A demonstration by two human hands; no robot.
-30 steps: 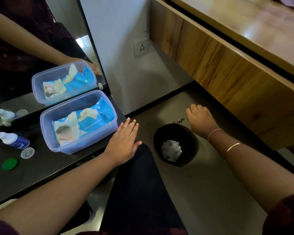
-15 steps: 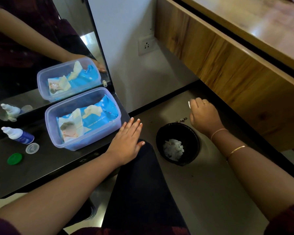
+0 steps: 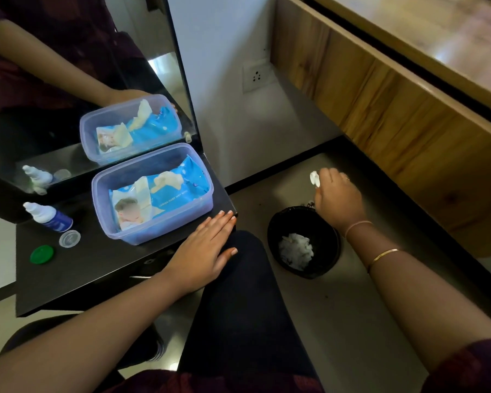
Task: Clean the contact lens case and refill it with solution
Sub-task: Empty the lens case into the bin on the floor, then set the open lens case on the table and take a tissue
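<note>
My right hand (image 3: pixel 338 198) hovers over the floor just beyond a black bin (image 3: pixel 328 268), fingers closed on a small white object (image 3: pixel 314 178); I cannot tell whether it is the lens case or a wipe. My left hand (image 3: pixel 204 252) lies flat and open on the front edge of the black table (image 3: pixel 102 268), holding nothing. At the table's left stands a blue-and-white solution bottle (image 3: pixel 50 218). A clear round cap (image 3: pixel 69 238) and a green round lid (image 3: pixel 41 254) lie in front of it.
A clear plastic box (image 3: pixel 153 234) holding a blue pack of wet wipes (image 3: pixel 176 191) sits mid-table against a mirror (image 3: pixel 68 80). White wads lie inside the bin. A wooden cabinet (image 3: pixel 394 109) runs along the right. My dark-clothed knee (image 3: pixel 238 293) sits between table and bin.
My right hand has lifted off the floor behind the bin and now shows a small white object at its fingertips. My left hand stays flat on the table edge.
</note>
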